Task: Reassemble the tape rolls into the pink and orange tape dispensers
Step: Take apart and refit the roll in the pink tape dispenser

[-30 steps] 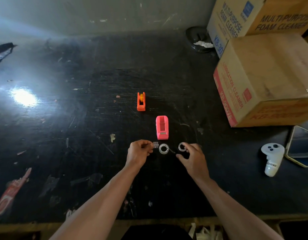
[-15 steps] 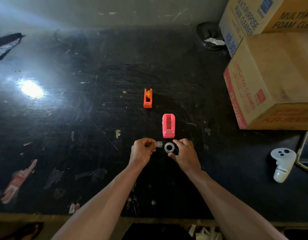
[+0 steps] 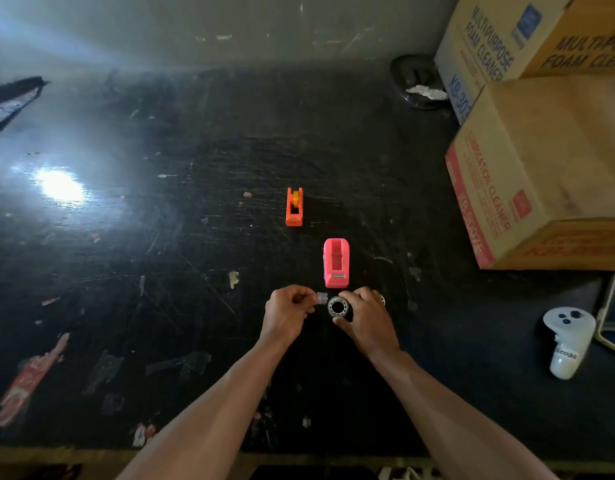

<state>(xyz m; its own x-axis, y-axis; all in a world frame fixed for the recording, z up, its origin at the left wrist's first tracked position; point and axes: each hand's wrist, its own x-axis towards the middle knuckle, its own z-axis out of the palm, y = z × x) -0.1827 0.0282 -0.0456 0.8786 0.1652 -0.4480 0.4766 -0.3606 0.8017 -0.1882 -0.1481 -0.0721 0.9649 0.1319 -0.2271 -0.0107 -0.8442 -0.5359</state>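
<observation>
second roll (image 3: 382,300) mostly behind right hand (image 3: 366,317) | phone (image 3: 614,313) cut by right edge

We see a black, scuffed table (image 3: 195,306) with glare at its left. On it, the orange dispenser (image 3: 294,207) stands mid-table, the pink dispenser (image 3: 336,263) nearer and just right of it. A tape roll (image 3: 339,306) lies just near of the pink one. Two cardboard boxes (image 3: 541,174) sit far right, a dark dish (image 3: 415,83) beside them. A white controller (image 3: 566,341) and a phone (image 3: 614,317) lie near right.
</observation>
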